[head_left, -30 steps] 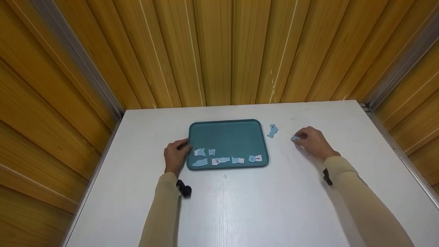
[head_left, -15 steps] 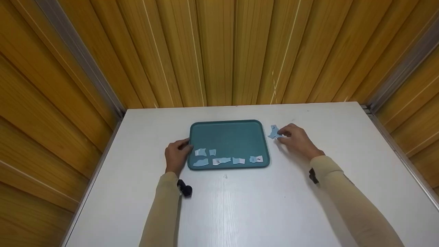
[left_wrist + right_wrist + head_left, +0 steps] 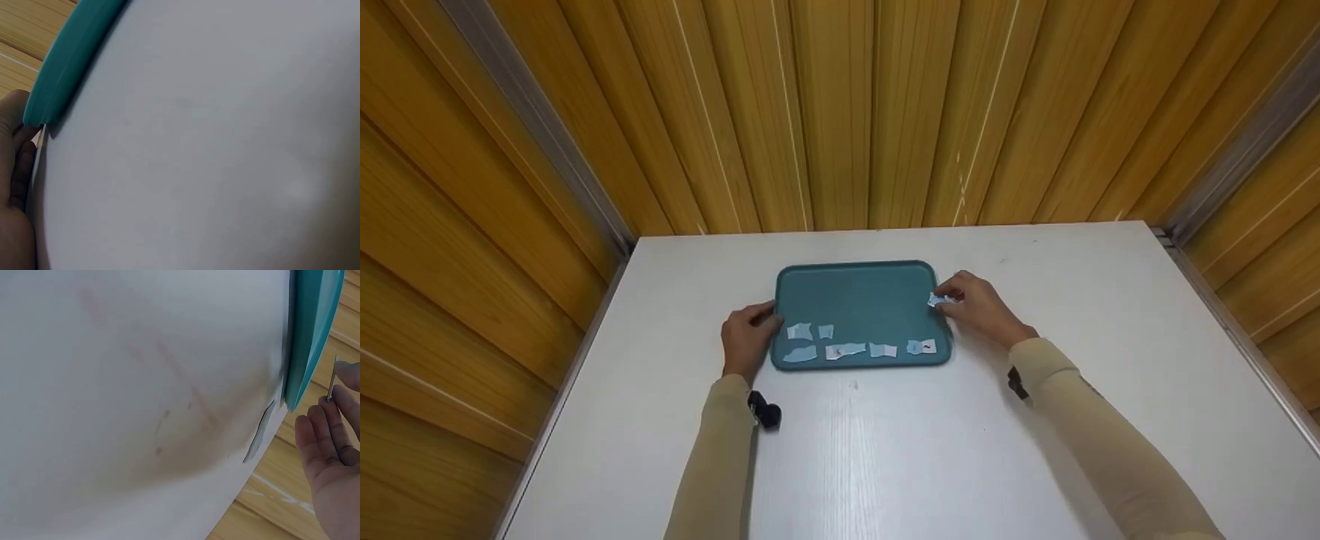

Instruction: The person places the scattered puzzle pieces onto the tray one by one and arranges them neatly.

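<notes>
A teal tray (image 3: 859, 292) lies on the white table, with several torn pieces of light blue and white paper along its near side, among them a long paper scrap (image 3: 845, 351). My left hand (image 3: 745, 341) holds the tray's left rim between thumb and fingers. Over the right rim, my right hand (image 3: 979, 311) pinches a small torn piece of paper (image 3: 937, 300), seen edge-on as a thin scrap (image 3: 332, 379) in the right wrist view. Another torn scrap (image 3: 260, 433) lies on the table beside the tray there; in the head view the right hand hides it.
The white table (image 3: 877, 450) runs back to a wall of yellow-brown wooden panels (image 3: 840, 112). Similar panels stand on the left and right. Dark wrist cameras (image 3: 765, 412) sit on both sleeves.
My right hand has moved left across the table with the pinched paper piece, past the scrap beside the tray, to the tray's right rim. The left hand has stayed at the left rim.
</notes>
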### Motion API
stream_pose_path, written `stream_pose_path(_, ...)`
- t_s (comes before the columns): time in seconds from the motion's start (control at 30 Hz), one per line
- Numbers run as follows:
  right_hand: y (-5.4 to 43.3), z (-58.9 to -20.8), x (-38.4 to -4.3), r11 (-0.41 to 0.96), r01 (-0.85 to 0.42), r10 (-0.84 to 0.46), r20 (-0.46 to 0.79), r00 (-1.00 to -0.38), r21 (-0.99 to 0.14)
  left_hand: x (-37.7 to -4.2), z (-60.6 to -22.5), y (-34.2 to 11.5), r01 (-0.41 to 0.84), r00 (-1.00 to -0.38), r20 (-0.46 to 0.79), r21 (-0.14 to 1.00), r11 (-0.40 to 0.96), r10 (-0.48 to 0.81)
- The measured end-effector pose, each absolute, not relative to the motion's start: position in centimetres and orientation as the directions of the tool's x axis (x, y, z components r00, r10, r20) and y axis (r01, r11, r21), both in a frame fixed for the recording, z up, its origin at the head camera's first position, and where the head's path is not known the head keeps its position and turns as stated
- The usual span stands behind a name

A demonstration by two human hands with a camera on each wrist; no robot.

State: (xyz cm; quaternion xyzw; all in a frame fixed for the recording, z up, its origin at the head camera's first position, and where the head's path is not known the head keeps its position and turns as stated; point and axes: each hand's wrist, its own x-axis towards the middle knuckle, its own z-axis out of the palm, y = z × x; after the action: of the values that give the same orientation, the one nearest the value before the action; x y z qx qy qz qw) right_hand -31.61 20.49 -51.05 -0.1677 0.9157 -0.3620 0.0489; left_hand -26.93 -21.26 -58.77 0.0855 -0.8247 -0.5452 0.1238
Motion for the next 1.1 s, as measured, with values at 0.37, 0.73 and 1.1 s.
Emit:
stream_pose_path(0.37,16.5,-51.1,-31.0,0.673,-0.285,-0.393,-0.004,-0.92,-0.683,-27.0,-58.7,-21.3,0.008,-0.956,0.123,0.918,0.397,-0.267)
stream_pose_path(0.73,13.5,-51.5,-30.7,0.638,-0.374,-0.485,0.026,-0.874,-0.673,-27.0,-58.6,-21.3,-0.005,-0.957,0.11,0.919,0.395,-0.269)
stream_pose_path(1.1,11.1,-52.1,-30.3,0.637,-0.426,-0.557,-0.002,-0.831,-0.642,-26.9,-58.7,-21.3,-0.005,-0.956,0.109,0.922,0.388,-0.273)
